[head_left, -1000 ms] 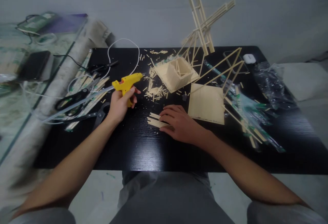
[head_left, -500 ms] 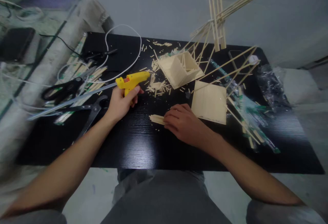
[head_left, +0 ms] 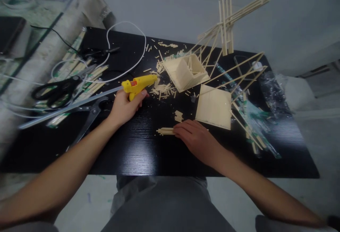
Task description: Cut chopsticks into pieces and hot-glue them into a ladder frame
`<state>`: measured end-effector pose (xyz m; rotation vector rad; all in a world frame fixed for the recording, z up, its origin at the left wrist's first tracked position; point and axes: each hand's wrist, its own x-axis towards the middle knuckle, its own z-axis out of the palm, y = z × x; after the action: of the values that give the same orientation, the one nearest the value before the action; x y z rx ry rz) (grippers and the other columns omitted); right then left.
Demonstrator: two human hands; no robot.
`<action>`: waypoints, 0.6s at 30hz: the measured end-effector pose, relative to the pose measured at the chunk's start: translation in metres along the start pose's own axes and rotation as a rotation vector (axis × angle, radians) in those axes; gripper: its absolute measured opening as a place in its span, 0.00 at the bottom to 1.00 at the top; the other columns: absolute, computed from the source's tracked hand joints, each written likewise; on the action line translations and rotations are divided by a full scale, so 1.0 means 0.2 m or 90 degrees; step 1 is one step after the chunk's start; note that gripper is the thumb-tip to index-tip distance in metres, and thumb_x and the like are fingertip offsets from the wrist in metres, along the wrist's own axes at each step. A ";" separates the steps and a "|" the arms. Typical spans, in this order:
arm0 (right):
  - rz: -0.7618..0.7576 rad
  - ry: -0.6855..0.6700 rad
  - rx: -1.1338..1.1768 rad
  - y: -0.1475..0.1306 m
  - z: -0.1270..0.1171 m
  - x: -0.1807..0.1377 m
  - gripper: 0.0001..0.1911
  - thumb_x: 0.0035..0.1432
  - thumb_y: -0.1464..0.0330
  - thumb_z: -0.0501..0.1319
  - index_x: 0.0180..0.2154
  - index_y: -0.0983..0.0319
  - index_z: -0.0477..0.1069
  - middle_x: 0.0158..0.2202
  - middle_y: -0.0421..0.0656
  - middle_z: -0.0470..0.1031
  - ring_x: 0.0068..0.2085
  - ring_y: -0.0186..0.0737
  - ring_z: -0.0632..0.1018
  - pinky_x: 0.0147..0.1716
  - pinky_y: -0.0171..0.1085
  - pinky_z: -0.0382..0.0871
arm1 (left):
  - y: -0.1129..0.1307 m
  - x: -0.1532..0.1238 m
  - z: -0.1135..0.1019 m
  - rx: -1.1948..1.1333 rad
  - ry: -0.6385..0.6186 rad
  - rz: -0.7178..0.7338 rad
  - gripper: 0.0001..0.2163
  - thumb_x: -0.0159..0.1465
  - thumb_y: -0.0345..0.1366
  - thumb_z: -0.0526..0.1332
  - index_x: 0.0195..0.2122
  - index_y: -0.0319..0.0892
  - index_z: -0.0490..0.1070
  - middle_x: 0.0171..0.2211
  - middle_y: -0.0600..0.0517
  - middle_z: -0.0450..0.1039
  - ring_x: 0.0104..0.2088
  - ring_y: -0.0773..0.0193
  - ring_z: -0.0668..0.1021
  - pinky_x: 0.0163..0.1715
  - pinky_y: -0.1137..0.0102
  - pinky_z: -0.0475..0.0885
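Note:
My left hand (head_left: 125, 108) is closed around the handle of a yellow hot glue gun (head_left: 140, 84), whose nozzle points right. A long translucent glue stick (head_left: 71, 107) sticks out of its back. Low over the table, my right hand (head_left: 198, 138) has its fingers together on the right end of a small bundle of thin wooden sticks (head_left: 166, 131); its fingertips are partly hidden. Just beyond those fingers lies a small group of short stick pieces (head_left: 179, 116). A square wooden panel (head_left: 214, 106) with sticks attached lies to the right, by a windmill-like wooden model (head_left: 183, 72).
Cut stick scraps (head_left: 163, 89) are scattered mid-table. At left lie black scissors (head_left: 60, 89), pliers (head_left: 92, 113), a white cable (head_left: 145, 40) and packed sticks (head_left: 92, 78). Plastic-wrapped sticks (head_left: 251, 129) and a crumpled clear bag (head_left: 273, 90) are at right. The model's blades (head_left: 225, 19) rise at the back.
My right hand has shifted slightly right and down along the stick bundle, uncovering the short pieces beyond it. My left hand keeps hold of the glue gun. The camera view has shifted a little.

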<state>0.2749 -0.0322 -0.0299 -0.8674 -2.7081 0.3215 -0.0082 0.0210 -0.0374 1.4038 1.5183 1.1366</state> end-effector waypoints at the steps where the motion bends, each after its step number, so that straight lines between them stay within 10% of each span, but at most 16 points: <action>1: 0.004 -0.002 0.010 0.01 0.00 -0.01 0.07 0.71 0.77 0.60 0.46 0.65 0.77 0.45 0.48 0.83 0.43 0.46 0.79 0.44 0.44 0.73 | 0.00 0.00 0.00 0.011 0.004 0.002 0.13 0.66 0.45 0.63 0.34 0.39 0.77 0.19 0.55 0.68 0.18 0.69 0.69 0.18 0.72 0.63; 18: -0.038 0.086 0.082 0.07 0.04 0.02 0.07 0.73 0.72 0.60 0.48 0.62 0.77 0.51 0.47 0.84 0.51 0.46 0.82 0.51 0.47 0.79 | -0.02 0.00 0.00 0.049 0.004 -0.022 0.15 0.65 0.49 0.64 0.35 0.41 0.78 0.20 0.55 0.68 0.17 0.67 0.69 0.18 0.70 0.63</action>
<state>0.2770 -0.0194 -0.0404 -0.7429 -2.5521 0.4050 -0.0093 0.0219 -0.0417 1.4203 1.6008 1.0720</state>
